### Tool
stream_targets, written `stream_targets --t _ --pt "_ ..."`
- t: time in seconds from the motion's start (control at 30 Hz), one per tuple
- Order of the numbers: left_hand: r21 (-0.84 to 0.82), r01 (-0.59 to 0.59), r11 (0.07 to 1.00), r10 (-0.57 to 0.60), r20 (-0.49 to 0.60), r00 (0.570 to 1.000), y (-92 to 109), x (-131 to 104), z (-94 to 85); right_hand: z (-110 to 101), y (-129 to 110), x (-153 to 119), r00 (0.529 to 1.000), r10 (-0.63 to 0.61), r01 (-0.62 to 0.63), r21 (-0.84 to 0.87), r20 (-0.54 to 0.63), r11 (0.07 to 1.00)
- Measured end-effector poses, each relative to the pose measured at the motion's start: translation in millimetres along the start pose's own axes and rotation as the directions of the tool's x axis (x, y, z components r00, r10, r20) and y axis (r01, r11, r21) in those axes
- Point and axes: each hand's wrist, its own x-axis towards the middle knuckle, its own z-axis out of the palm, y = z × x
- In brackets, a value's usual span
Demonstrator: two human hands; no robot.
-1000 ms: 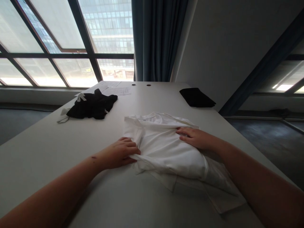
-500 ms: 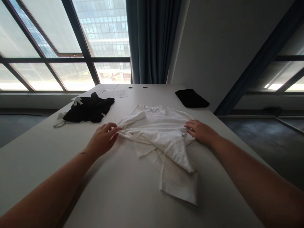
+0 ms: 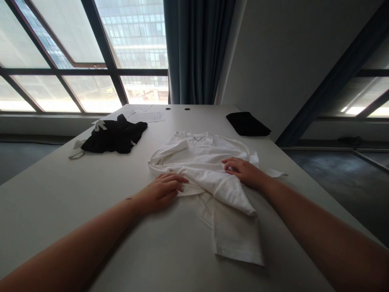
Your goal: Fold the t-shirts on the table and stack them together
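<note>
A white long-sleeved shirt [image 3: 206, 152] lies rumpled on the white table [image 3: 121, 243], its collar toward the far end. One sleeve or flap of it hangs toward me at the front, and a small piece of white cloth shows beyond my right wrist. My left hand [image 3: 165, 190] rests on the shirt's near left edge, palm down with fingers stretched over the fabric. Upon the right part of the shirt lies my right hand [image 3: 241, 169], its fingers slightly bent and apart, touching the cloth.
A crumpled black garment [image 3: 115, 136] with white parts lies at the left. Behind it are printed papers [image 3: 147, 117]. A folded black cloth [image 3: 247, 123] sits at the far right edge. Two round holes are near the table's far end, before a blue curtain [image 3: 196, 52].
My left hand has let go of the shirt's left side and moved right and nearer. My right hand has shifted left over the cloth. White fabric now shows farther right.
</note>
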Motion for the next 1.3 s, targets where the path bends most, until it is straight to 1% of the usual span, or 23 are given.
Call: stream_targets --t 0.1,0.17,0.23,0.27,0.3,0.33,0.4,0.43,0.47,0.5,0.57,0.6,0.63,0.7,0.77,0.8,0.9,0.97,1.03,1.07,1.17,1.2,1.3 --pt "-0.342 0.069 0.937 -0.066 0.022 0.998 5.0 -9.5 -15.8 -2.3 3.9 -0.9 1.000 -0.012 0.012 -0.011 -0.027 1.000" --pt "-0.563 0.142 0.814 -0.134 0.056 0.989 7.8 -14.9 -27.2 -4.2 7.7 -2.1 0.999 -0.021 0.019 -0.027 -0.047 0.999" --pt "-0.708 0.248 0.661 -0.180 0.171 0.969 11.6 -18.7 -40.0 -6.7 13.8 -4.1 0.998 -0.012 0.009 -0.040 -0.070 0.999" --pt "-0.721 0.322 0.614 -0.188 0.263 0.946 14.0 -20.1 -46.6 -8.1 17.7 -5.2 0.997 -0.003 -0.001 -0.047 -0.080 0.999" --pt "-0.690 0.406 0.599 -0.195 0.366 0.910 16.7 -21.2 -53.0 -9.5 22.2 -6.4 0.996 0.007 -0.012 -0.055 -0.090 0.998" --pt "-0.624 0.493 0.606 -0.211 0.471 0.856 19.3 -22.2 -58.5 -10.8 27.0 -7.4 0.995 0.019 -0.025 -0.066 -0.101 0.997" --pt "-0.446 0.642 0.624 -0.277 0.642 0.715 23.1 -23.6 -65.6 -12.4 36.4 -8.7 0.992 0.039 -0.051 -0.096 -0.124 0.994" --pt "-0.359 0.683 0.636 -0.324 0.679 0.659 23.8 -24.0 -66.4 -12.5 40.1 -8.9 0.989 0.046 -0.062 -0.113 -0.137 0.992" --pt "-0.285 0.691 0.665 -0.384 0.663 0.642 23.7 -24.0 -65.1 -12.2 42.2 -8.6 0.987 0.051 -0.071 -0.131 -0.154 0.989" --pt "-0.214 0.661 0.719 -0.442 0.594 0.673 23.0 -23.6 -61.9 -11.6 42.3 -8.0 0.983 0.049 -0.075 -0.149 -0.174 0.986" --pt "-0.049 0.509 0.859 -0.468 0.328 0.821 21.2 -21.3 -51.0 -9.5 34.2 -6.3 0.978 0.014 -0.052 -0.179 -0.208 0.983" --pt "0.038 0.411 0.911 -0.410 0.207 0.888 20.8 -19.6 -44.4 -8.3 25.3 -5.6 0.979 -0.021 -0.017 -0.184 -0.202 0.983" --pt "0.103 0.316 0.943 -0.328 0.142 0.934 20.9 -17.8 -37.7 -7.2 13.2 -5.1 0.982 -0.066 0.034 -0.180 -0.175 0.983" --pt "0.143 0.162 0.976 -0.183 0.147 0.972 22.0 -15.0 -25.6 -5.3 -18.6 -5.9 0.985 -0.166 0.159 -0.131 -0.047 0.979" --pt "0.140 0.096 0.985 -0.120 0.171 0.978 21.1 -14.6 -16.6 -3.7 -54.4 -8.7 0.964 -0.234 0.241 -0.041 0.123 0.970" --pt "0.161 0.105 0.981 -0.130 0.153 0.980 18.7 -15.7 -13.2 -2.9 -71.0 -10.5 0.945 -0.252 0.257 0.004 0.207 0.966" --pt "0.286 0.235 0.929 -0.254 0.031 0.967 1.2 -22.3 -5.8 -1.2 -104.5 -14.6 0.891 -0.238 0.242 0.038 0.387 0.970" --pt "0.343 0.323 0.882 -0.334 -0.030 0.942 -16.1 -27.3 -2.9 -1.2 -108.5 -15.4 0.868 -0.182 0.206 -0.001 0.462 0.979" --pt "0.368 0.373 0.852 -0.386 -0.041 0.921 -32.7 -30.8 -2.3 -1.7 -98.9 -15.0 0.873 -0.117 0.162 -0.056 0.474 0.985" --pt "0.375 0.385 0.843 -0.403 -0.033 0.915 -39.6 -31.8 -3.0 -1.7 -90.0 -14.6 0.892 -0.084 0.136 -0.086 0.445 0.987" --pt "0.387 0.401 0.830 -0.430 -0.014 0.903 -54.6 -32.1 -8.7 1.2 -54.1 -12.4 0.966 0.002 0.046 -0.182 0.257 0.982" --pt "0.391 0.403 0.827 -0.431 -0.017 0.902 -58.6 -31.3 -11.3 3.3 -40.9 -10.9 0.979 0.019 0.023 -0.200 0.205 0.979" --pt "0.420 0.399 0.815 -0.419 -0.047 0.907 -69.5 -26.8 -19.0 11.6 -5.5 -2.8 0.989 0.024 0.007 -0.210 0.144 0.978"
